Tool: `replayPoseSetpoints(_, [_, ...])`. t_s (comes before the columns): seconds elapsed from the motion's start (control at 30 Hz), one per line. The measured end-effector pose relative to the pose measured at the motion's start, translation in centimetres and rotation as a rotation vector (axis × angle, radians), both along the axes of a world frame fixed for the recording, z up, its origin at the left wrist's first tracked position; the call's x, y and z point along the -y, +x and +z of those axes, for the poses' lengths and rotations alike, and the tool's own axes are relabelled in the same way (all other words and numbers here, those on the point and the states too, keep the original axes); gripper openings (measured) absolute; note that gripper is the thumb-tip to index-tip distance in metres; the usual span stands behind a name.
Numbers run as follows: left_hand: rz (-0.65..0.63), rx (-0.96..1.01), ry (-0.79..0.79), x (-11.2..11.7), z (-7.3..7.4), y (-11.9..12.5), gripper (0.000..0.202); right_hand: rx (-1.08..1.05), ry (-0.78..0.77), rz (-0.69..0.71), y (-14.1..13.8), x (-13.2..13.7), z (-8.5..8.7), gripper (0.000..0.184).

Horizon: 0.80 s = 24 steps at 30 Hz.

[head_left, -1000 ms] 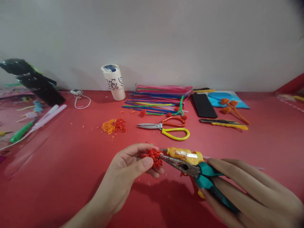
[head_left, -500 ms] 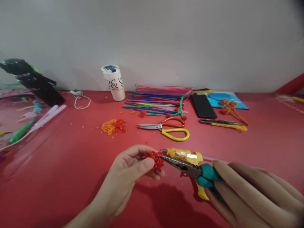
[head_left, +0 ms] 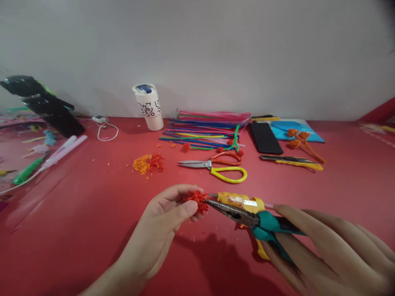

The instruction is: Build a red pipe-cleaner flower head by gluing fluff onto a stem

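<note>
Between the thumb and fingers of my left hand is a red tufted flower-like piece, its short strands sticking out. My right hand grips long-nose pliers by their teal and black handles. The pliers' tips reach the right side of the red piece; whether they pinch a strand I cannot make out. Under the pliers lies a yellow glue gun, partly covered by them. Scissors with one red and one yellow handle rest beyond my hands.
Orange and red clippings lie left of the scissors. Pipe cleaners are stacked near the wall, beside a white tumbler. A phone, a yellow utility knife and an orange flower stem sit right. A black bottle leans at left.
My left hand and the red piece have shifted slightly up and left. The pliers have followed, their handles spread a little wider now.
</note>
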State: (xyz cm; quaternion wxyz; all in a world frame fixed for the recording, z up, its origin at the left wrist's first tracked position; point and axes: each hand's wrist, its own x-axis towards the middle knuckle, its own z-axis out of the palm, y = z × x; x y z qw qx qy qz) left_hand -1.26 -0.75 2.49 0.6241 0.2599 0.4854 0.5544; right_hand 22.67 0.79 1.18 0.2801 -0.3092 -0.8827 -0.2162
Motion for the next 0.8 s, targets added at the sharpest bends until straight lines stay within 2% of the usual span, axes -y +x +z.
replayPoseSetpoints(0.23, [-0.001,0.037,0.025,-0.26,-0.13,-0.05,0.016,-0.075,-0.078,0.010,-0.44,-0.09,0.01,0.006])
replayPoseSetpoints(0.37, [-0.034,0.067,0.014,-0.32,0.00,-0.21,0.018,-0.166,-0.177,0.020,-0.83,-0.15,0.30,0.017])
replayPoseSetpoints(0.57, [-0.101,0.068,0.001,-0.08,0.14,-0.19,0.017,-0.154,-0.172,0.065,-1.05,-0.35,0.31,0.020])
replayPoseSetpoints(0.8, [-0.108,0.090,-0.010,-0.03,0.13,-0.18,0.018,-0.140,-0.165,0.072,-0.93,-0.20,0.20,0.022])
